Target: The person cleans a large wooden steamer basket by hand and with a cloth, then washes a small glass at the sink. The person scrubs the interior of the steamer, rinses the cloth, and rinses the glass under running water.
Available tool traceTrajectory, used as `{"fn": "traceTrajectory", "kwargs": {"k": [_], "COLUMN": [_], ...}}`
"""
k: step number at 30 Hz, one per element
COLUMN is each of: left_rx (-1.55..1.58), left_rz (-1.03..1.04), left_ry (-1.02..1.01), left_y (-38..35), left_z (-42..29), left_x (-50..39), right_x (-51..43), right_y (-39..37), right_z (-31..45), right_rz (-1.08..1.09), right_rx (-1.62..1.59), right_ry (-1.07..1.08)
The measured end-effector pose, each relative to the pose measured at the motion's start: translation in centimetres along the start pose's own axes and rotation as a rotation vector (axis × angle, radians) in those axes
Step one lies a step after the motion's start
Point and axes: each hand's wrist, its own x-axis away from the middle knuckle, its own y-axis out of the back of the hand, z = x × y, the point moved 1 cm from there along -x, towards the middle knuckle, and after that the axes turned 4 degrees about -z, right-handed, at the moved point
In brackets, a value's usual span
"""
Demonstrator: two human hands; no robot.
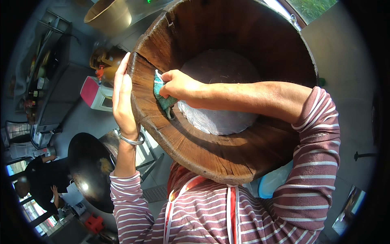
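Observation:
A large wooden tub [213,158] with a worn, uneven rim is tilted with its mouth towards me, against my front. Its pale round bottom [210,120] is partly sunlit. My left hand [123,100] lies flat along the outside of the rim on the left, fingers extended, steadying contact with the wood. Inside the tub, my right hand [181,87] pinches a green cloth [164,94] against the left inner wall. My right forearm crosses the opening and hides part of the bottom.
A large black wok [88,174] stands at lower left, near a person in dark clothes [45,183]. Left of the tub are an orange gas cylinder [111,68] and a pink-and-white container [94,93]. A blue basin [275,180] shows below the tub, a tan bucket [111,18] above left.

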Motion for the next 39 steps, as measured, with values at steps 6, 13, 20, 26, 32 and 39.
{"fn": "traceTrajectory", "kwargs": {"k": [6,13,20,26,32,39], "left_rx": [0.402,-0.015,-0.045,-0.047,0.053,-0.001], "left_rz": [-0.129,0.022,-0.023,-0.026,-0.036,-0.003], "left_ry": [0.305,-0.083,-0.021,-0.017,0.009,-0.015], "left_y": [1.9,0.9,0.3,0.4,0.0,0.1], "left_z": [2.1,0.9,0.1,0.1,0.0,-0.5], "left_x": [1.3,0.4,-0.2,-0.2,-0.3,-0.4], "right_x": [7.7,4.5,-4.9,-5.2,-2.8,-2.3], "right_y": [-0.3,7.7,6.6,2.6,2.1,1.7], "right_z": [9.0,12.4,-3.1,-9.3,-11.4,-12.1], "right_rz": [0.286,-0.178,0.122,0.246,0.167,0.026], "right_rx": [-0.184,0.141,0.469,1.102,1.024,0.860], "right_ry": [0.337,0.619,-0.104,0.208,0.406,0.428]}}
